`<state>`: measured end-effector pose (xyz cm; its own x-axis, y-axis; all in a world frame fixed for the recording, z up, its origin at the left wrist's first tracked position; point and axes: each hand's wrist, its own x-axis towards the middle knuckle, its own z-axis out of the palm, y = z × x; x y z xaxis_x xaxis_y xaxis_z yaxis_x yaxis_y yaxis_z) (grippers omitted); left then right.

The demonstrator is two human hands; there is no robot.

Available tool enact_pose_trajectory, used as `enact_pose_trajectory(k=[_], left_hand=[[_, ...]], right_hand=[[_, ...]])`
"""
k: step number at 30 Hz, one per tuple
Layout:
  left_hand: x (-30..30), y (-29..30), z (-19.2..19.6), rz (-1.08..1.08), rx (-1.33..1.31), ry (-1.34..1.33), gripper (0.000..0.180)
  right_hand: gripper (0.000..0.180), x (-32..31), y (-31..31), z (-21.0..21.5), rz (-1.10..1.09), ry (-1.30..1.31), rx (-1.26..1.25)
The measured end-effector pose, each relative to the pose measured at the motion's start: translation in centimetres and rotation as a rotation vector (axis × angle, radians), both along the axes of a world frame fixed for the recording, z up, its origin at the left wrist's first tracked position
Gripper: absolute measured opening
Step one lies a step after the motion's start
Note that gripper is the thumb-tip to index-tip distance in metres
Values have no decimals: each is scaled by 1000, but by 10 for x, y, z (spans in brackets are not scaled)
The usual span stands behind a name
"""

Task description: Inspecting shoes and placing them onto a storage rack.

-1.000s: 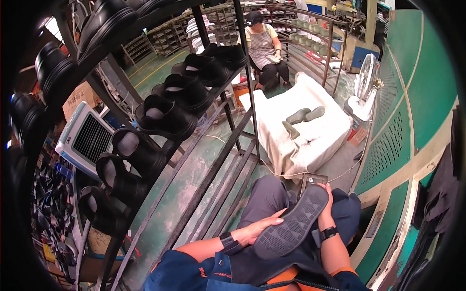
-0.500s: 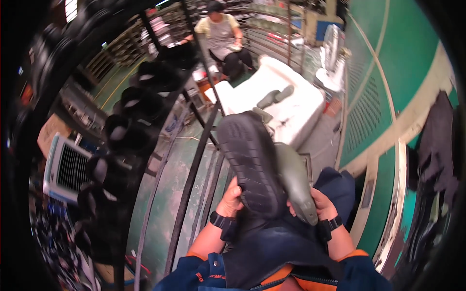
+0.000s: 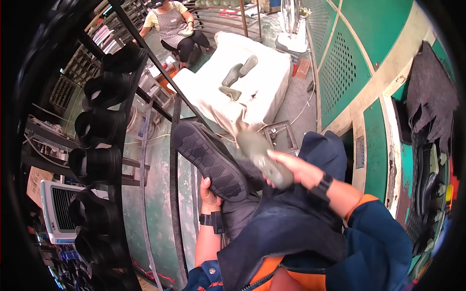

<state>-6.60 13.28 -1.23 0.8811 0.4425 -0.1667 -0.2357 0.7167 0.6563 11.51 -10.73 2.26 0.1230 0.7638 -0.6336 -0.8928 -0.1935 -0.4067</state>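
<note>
Beside the dark metal-barred rack [image 3: 175, 218], a black shoe with a grooved, patterned sole [image 3: 211, 162] and an olive-green, smooth, foot-shaped form [image 3: 259, 154] sit one to each hand

The seated worker's bare left hand [image 3: 209, 198] pinches the shoe near its lower end, thumb pressed to the sole's edge, the fingers mostly hidden behind. The sole faces up, so I can't see into the opening. The bare right hand [image 3: 302, 169] closes around the form's thicker end, thumb on top and fingers curled beneath. Both pieces are above the lap, just beside each other; the form's outline is blurred, and I can't tell whether they touch.

Ahead stands a low table draped in cream cloth [image 3: 264, 97], with more olive-green forms [image 3: 232, 76] lying on it.

I'd judge the step in hand to be handling shoe and form as separate pieces. The next move, whichever piece it concerns, calls for a firm right grip on that slick surface and a steady left hand, with the shoe clear of the bars.
</note>
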Motion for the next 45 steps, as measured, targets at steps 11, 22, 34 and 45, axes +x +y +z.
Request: enact_pose_trajectory(k=[11,22,34,45], left_hand=[[-3,-19,34,30,111,-29,86],[16,-23,108,-212,1127,-133,106],[35,-92,157,78,1109,-131,65],[-131,-38,275,898,1386,-452,44]], right_hand=[[54,45,84,1,-154,-314,209],[53,-6,-30,25,135,-73,315],[103,-30,26,101,-291,-939,474],[93,-34,69,202,221,-1135,611]])
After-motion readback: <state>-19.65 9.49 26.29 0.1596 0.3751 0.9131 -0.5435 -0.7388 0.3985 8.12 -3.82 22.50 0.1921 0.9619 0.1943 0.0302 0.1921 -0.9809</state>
